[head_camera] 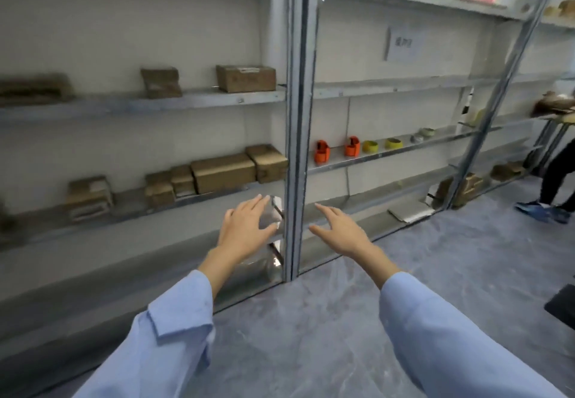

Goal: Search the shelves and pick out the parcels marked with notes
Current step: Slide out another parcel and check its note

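The left hand (245, 226) and the right hand (339, 232) reach forward at the centre of the frame, fingers straight and spread, holding nothing. A grey metal post (298, 117) stands between them. The parcels (222, 172) sit in a row on the shelf (130, 200) at centre left. They are brown cardboard boxes with flat faces, stiff and probably light. I would take one by two opposite sides. The blur hides any note.

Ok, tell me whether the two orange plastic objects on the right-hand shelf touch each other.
Apart. The head view shows pale wall between the left orange object and the right orange object.
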